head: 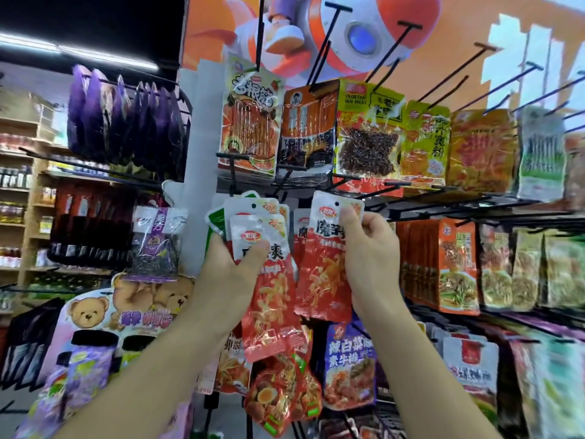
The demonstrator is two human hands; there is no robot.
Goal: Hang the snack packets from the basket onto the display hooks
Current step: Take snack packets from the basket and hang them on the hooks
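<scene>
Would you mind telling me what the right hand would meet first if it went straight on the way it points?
The right hand, pinching a red packet, points up and forward; likely first the black display hooks just above the packet, though depth is unclear.

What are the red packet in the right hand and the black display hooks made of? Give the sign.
Red snack packet in the right hand: apparently glossy plastic film; it crinkles and throws glare. Display hooks: probably metal wire with a matte black coat; thin, straight, rigid-looking.
</scene>
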